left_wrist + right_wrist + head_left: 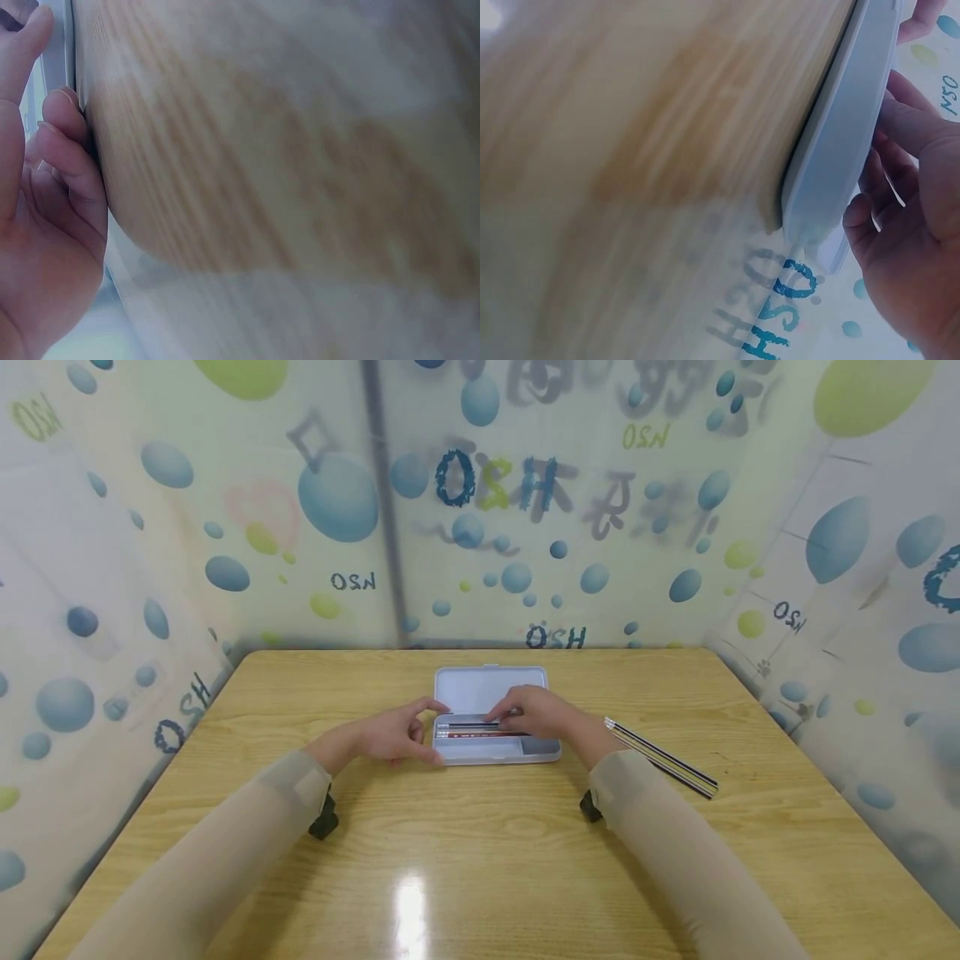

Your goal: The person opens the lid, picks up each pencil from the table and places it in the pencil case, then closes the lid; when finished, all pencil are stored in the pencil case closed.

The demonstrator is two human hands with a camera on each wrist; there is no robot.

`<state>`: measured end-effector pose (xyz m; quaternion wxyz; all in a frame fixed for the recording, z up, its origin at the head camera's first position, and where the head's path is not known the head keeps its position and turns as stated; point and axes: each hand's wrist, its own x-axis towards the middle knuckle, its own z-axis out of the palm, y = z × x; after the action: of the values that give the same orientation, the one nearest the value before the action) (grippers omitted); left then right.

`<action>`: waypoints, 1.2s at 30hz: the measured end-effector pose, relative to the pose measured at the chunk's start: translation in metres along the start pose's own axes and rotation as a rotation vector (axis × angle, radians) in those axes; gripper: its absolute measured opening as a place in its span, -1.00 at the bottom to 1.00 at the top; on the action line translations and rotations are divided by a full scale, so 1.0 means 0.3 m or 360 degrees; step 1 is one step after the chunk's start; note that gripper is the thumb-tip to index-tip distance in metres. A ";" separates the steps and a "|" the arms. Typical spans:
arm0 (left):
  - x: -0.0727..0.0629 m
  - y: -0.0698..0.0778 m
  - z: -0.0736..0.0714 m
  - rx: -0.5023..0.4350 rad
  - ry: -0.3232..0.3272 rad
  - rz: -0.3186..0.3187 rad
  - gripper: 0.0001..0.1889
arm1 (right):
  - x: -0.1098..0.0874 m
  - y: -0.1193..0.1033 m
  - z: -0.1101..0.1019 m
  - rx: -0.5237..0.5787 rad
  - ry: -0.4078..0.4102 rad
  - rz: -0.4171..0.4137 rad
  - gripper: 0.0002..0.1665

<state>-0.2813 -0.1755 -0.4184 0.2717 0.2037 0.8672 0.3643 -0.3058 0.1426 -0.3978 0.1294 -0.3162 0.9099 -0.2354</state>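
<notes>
A white pencil case (480, 760) lies open on the table in the head view, its lid (491, 689) tipped back. Several pencils (468, 734), dark-striped and red, lie lengthwise in its long compartment. My left hand (393, 732) holds the case's left end, forefinger at the back corner and thumb at the front. In the left wrist view, the other fingers (71, 154) of that hand are curled beside the case. My right hand (536, 712) reaches over the case's right half, fingertips down at the pencils; whether they pinch one I cannot tell.
More striped pencils (663, 760) lie slantwise on the wooden table (480, 860), right of the case and beside the right forearm. A patterned curtain (480, 568) encloses the table's back and sides. A small grey compartment (540, 746) fills the case's front right corner.
</notes>
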 end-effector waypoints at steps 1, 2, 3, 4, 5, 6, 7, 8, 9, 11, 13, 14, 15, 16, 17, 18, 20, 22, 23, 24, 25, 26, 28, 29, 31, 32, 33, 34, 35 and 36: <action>0.000 0.000 0.000 0.0001 -0.0001 -0.0001 -0.02 | -0.005 0.003 -0.002 0.0010 0.0008 0.0008 -0.69; 0.000 -0.001 0.000 0.0002 0.0000 -0.0002 -0.02 | -0.010 0.007 -0.003 0.0023 0.0015 0.0013 -0.69; 0.000 -0.001 0.001 0.0004 0.0002 -0.0001 -0.02 | -0.017 0.009 -0.005 0.0037 0.0023 0.0021 -0.69; -0.001 -0.001 0.001 0.0006 0.0004 0.0000 -0.02 | -0.024 0.013 -0.007 0.0048 0.0032 0.0028 -0.69; -0.001 0.000 0.001 0.0008 0.0006 0.0002 -0.02 | -0.033 0.016 -0.010 0.0060 0.0041 0.0038 -0.69; -0.002 0.000 0.002 0.0010 0.0008 0.0004 -0.02 | -0.041 0.020 -0.012 0.0071 0.0050 0.0048 -0.70; -0.003 0.001 0.002 0.0009 0.0010 0.0007 -0.02 | -0.049 0.024 -0.014 0.0083 0.0056 0.0056 -0.70; -0.004 0.001 0.003 0.0009 0.0012 0.0011 -0.02 | -0.058 0.030 -0.017 0.0093 0.0066 0.0066 -0.70; -0.004 0.001 0.003 0.0010 0.0013 0.0014 -0.02 | -0.069 0.036 -0.020 0.0103 0.0076 0.0079 -0.71; -0.006 0.003 0.003 0.0004 0.0012 0.0020 -0.02 | -0.092 0.048 -0.030 0.0130 0.0091 0.0096 -0.71; -0.007 0.004 0.003 0.0004 0.0012 0.0026 -0.02 | -0.116 0.064 -0.040 0.0146 0.0110 0.0101 -0.72; -0.008 0.005 0.003 0.0007 0.0012 0.0027 -0.02 | -0.130 0.075 -0.046 0.0149 0.0123 0.0100 -0.72; -0.008 0.006 0.003 0.0008 0.0012 0.0029 -0.02 | -0.145 0.083 -0.053 0.0161 0.0129 0.0098 -0.72; -0.008 0.006 0.003 0.0010 0.0013 0.0030 -0.02 | -0.160 0.093 -0.060 0.0170 0.0137 0.0103 -0.72; -0.008 0.007 0.004 0.0013 0.0014 0.0029 -0.02 | -0.176 0.100 -0.068 0.0173 0.0144 0.0103 -0.71; -0.008 0.006 0.003 0.0015 0.0013 0.0034 -0.02 | -0.192 0.111 -0.075 0.0173 0.0153 0.0104 -0.71; -0.008 0.005 0.003 0.0017 0.0011 0.0038 -0.02 | -0.224 0.134 -0.087 0.0181 0.0175 0.0114 -0.70; -0.008 0.005 0.003 0.0018 0.0010 0.0040 -0.01 | -0.256 0.155 -0.099 0.0188 0.0200 0.0138 -0.70; -0.008 0.005 0.003 0.0019 0.0011 0.0041 -0.01 | -0.272 0.166 -0.105 0.0184 0.0216 0.0142 -0.70; -0.008 0.004 0.002 0.0021 0.0011 0.0044 -0.01 | -0.287 0.181 -0.109 0.0182 0.0234 0.0156 -0.71; -0.009 0.005 0.002 0.0022 0.0013 0.0039 -0.01 | -0.301 0.194 -0.113 0.0180 0.0252 0.0169 -0.71; -0.009 0.005 0.001 0.0023 0.0014 0.0039 -0.02 | -0.316 0.207 -0.118 0.0174 0.0267 0.0178 -0.71; -0.008 0.004 0.000 0.0028 0.0017 0.0039 -0.01 | -0.346 0.231 -0.129 0.0159 0.0293 0.0193 -0.72; -0.008 0.004 -0.001 0.0030 0.0020 0.0039 -0.01 | -0.360 0.243 -0.134 0.0155 0.0299 0.0196 -0.72; -0.009 0.004 -0.002 0.0036 0.0021 0.0041 -0.01 | -0.386 0.265 -0.146 0.0153 0.0306 0.0205 -0.72; -0.008 0.004 -0.002 0.0039 0.0023 0.0041 -0.01 | -0.401 0.276 -0.151 0.0149 0.0308 0.0208 -0.72; -0.008 0.003 -0.002 0.0043 0.0025 0.0038 -0.01 | -0.415 0.287 -0.157 0.0140 0.0307 0.0214 -0.71; -0.008 0.003 -0.001 0.0047 0.0025 0.0039 -0.01 | -0.429 0.297 -0.161 0.0144 0.0306 0.0215 -0.71; -0.008 0.003 -0.001 0.0049 0.0024 0.0040 -0.01 | -0.442 0.309 -0.166 0.0137 0.0305 0.0227 -0.71; -0.009 0.003 -0.001 0.0049 0.0022 0.0041 -0.01 | -0.455 0.321 -0.170 0.0130 0.0303 0.0246 -0.70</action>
<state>-0.2794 -0.1765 -0.4167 0.2579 0.2165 0.8719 0.3556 -0.2702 0.3135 -0.3915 0.0730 -0.2159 0.9293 -0.2906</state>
